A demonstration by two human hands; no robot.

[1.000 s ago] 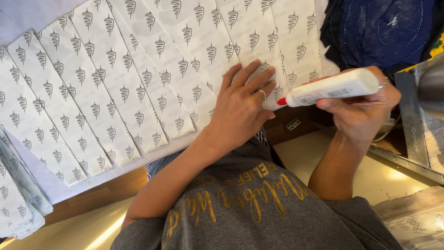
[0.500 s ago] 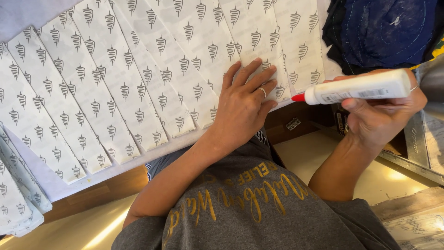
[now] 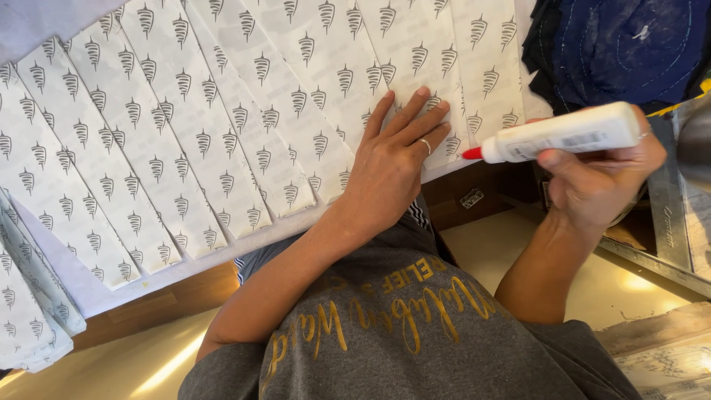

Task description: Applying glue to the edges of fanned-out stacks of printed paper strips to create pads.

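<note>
1 glue bottle [image 3: 566,133] further rt.

In front of me is a wooden table [image 3: 148,300], its brown edge showing below a plain white sheet [image 3: 96,292] spread across the top. On that sheet lie long white paper strips [image 3: 222,118] printed with rows of small dark leaf-like emblems, set side by side at a slant and overlapping at their edges. My left hand [image 3: 389,167] rests flat on the strips. A dark blue cloth [image 3: 615,44] lies at the far right corner.
</note>
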